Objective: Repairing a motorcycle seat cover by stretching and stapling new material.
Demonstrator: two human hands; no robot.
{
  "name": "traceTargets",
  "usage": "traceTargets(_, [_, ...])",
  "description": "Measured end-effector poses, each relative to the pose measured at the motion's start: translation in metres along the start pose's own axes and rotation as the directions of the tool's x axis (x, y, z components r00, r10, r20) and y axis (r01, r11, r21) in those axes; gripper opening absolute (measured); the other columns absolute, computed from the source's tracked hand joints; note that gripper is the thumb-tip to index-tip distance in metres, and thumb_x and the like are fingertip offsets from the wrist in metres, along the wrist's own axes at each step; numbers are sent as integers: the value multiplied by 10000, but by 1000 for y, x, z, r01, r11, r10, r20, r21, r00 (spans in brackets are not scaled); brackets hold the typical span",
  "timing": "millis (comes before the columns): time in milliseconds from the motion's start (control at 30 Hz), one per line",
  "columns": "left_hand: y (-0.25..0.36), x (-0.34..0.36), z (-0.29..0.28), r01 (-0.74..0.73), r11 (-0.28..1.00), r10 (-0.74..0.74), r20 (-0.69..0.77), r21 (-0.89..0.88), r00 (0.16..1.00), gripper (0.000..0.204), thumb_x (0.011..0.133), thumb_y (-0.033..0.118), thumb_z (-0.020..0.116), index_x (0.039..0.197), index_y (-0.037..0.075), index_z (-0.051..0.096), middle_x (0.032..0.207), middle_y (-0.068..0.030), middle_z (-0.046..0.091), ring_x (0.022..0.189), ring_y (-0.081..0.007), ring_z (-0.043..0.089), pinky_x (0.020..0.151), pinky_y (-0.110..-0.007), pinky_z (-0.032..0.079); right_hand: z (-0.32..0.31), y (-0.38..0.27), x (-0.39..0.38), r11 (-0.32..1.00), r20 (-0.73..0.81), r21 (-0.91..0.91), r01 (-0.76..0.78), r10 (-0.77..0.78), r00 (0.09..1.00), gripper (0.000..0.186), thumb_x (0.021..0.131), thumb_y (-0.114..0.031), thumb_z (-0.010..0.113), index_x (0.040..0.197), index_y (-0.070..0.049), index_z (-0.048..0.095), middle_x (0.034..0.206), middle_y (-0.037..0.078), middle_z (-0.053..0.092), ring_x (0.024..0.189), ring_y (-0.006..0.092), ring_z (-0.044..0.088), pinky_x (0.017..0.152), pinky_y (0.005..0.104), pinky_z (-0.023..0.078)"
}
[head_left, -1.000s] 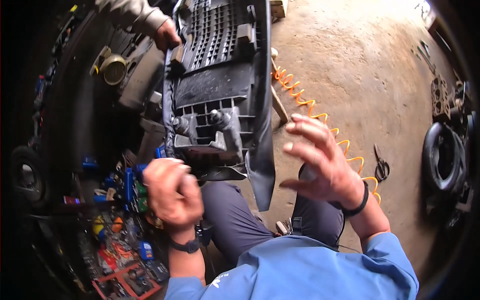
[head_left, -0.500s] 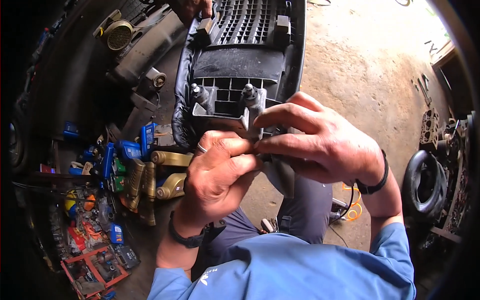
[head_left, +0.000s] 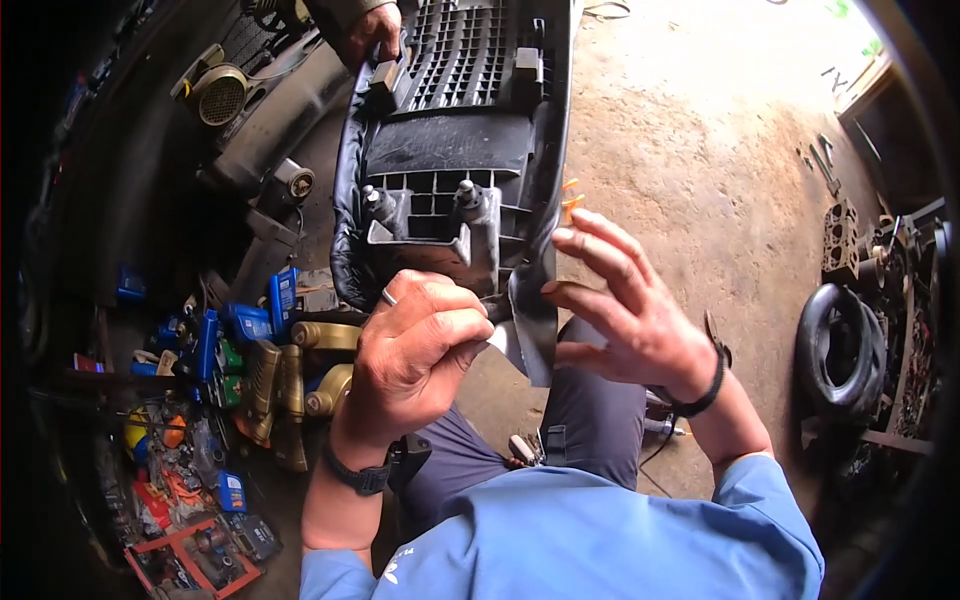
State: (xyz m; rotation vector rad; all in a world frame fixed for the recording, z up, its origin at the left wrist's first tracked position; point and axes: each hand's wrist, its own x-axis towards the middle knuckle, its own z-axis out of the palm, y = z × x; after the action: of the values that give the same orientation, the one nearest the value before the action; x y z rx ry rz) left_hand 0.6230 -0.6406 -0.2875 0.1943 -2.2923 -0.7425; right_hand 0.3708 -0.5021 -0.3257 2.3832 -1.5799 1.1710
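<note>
An upturned black motorcycle seat (head_left: 445, 145) lies in front of me, its plastic base with ribs, two bolts and a metal bracket facing up. My left hand (head_left: 425, 345), with a ring on one finger, is closed in a pinch at the near edge of the seat's black cover (head_left: 350, 240). The fingertips hide the exact spot they grip. To the right of that pinch, a loose flap of the cover (head_left: 535, 325) hangs down. My right hand (head_left: 640, 315) is open beside this flap, fingers spread, with nothing in it. Another person's hand (head_left: 377, 30) touches the seat's far left side.
Gold and blue oil bottles (head_left: 262, 385) crowd the floor at left, near a red crate of parts (head_left: 190, 560). A dark cylindrical tank (head_left: 280, 120) lies at far left. On the right are black rubber tubes (head_left: 840, 345) and an engine block part (head_left: 840, 240).
My right hand has come off the cover's edge and moved right, fingers opening. The left hand keeps its pinch. The seat appears shifted slightly left in view, and the flap now shows more.
</note>
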Motion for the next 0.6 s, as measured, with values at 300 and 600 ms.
traceTargets(300, [4,5,-2,91,996,-92,22,24,996,649,771,-82,860,1402,19,748,1195,-163,738,1158,-377,729,996,-455,603,29,13,20,975,-260,92,202,-173,950,250,829,-64,831,1075,-55,792,1278,140,791,1317,379,731,1161,576,577])
traceTargets(600, [-2,9,-1,30,999,-32,121,15,992,643,799,82,950,1390,15,707,1283,-165,768,1088,-374,762,933,-443,617,34,9,32,825,-204,556,101,17,979,262,849,34,829,1102,-15,780,1066,121,799,1066,319,780,1138,508,558])
